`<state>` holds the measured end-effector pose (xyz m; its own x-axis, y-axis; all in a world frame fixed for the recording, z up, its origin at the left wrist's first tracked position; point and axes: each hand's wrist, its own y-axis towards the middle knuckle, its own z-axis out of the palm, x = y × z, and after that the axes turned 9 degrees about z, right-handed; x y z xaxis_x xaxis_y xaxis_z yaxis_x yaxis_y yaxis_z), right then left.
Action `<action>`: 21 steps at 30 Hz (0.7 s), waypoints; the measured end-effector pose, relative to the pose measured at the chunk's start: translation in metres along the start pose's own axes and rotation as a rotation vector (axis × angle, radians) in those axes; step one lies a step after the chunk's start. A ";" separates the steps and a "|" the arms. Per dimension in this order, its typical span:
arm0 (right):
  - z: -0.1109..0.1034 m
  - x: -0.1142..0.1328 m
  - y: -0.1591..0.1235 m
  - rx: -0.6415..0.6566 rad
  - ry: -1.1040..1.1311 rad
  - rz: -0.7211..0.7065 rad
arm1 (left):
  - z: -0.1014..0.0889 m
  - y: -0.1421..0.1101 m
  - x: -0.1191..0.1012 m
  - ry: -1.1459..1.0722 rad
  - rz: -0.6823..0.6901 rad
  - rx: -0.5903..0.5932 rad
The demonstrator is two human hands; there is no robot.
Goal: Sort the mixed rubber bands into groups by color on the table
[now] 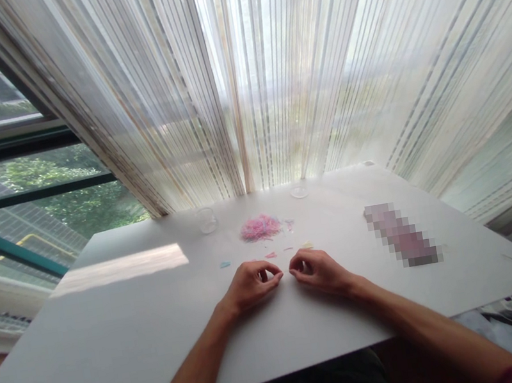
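A loose pile of pink strips [260, 227] sits on a white table [138, 339]. On its near side, a person's left hand [257, 282] and right hand [314, 269] face each other, slightly apart, thumb and forefinger pressed together on each; whether they pinch anything cannot be told. Between pile and hands lie a pink scrap [271, 255] and, to the pile's right, a yellow scrap [307, 245]; a blue scrap [225, 264] lies to its near left. Clear containers flank the pile: a cup [207, 220] left, a shallow dish [299, 192] behind right. A pixelated, pinkish object [401, 233] lies well to its right; striped curtains [306, 80] hang beyond.
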<state>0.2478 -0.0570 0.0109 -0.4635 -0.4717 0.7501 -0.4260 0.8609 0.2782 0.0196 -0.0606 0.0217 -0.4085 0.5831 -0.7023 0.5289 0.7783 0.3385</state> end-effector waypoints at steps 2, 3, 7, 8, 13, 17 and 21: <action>-0.001 -0.001 0.000 -0.007 -0.001 -0.005 | 0.000 0.000 -0.001 0.004 0.005 0.000; -0.001 -0.001 0.000 -0.008 -0.002 -0.009 | 0.000 0.000 -0.001 0.006 0.008 0.000; -0.003 0.000 0.000 0.000 -0.015 -0.017 | 0.000 0.000 -0.001 0.015 0.014 0.001; -0.003 0.000 0.000 0.003 -0.020 -0.016 | 0.000 0.001 -0.001 0.016 0.015 0.001; -0.004 0.000 0.000 0.014 -0.023 -0.017 | 0.001 0.001 0.000 0.009 0.023 0.000; -0.005 0.001 0.000 0.030 -0.002 -0.021 | 0.001 0.000 0.001 0.001 0.027 -0.003; -0.006 0.001 0.000 0.037 0.018 -0.006 | 0.001 0.000 0.000 -0.012 0.020 0.006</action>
<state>0.2515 -0.0563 0.0152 -0.4464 -0.4732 0.7594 -0.4578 0.8500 0.2606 0.0204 -0.0610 0.0216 -0.3885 0.5960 -0.7028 0.5417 0.7647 0.3490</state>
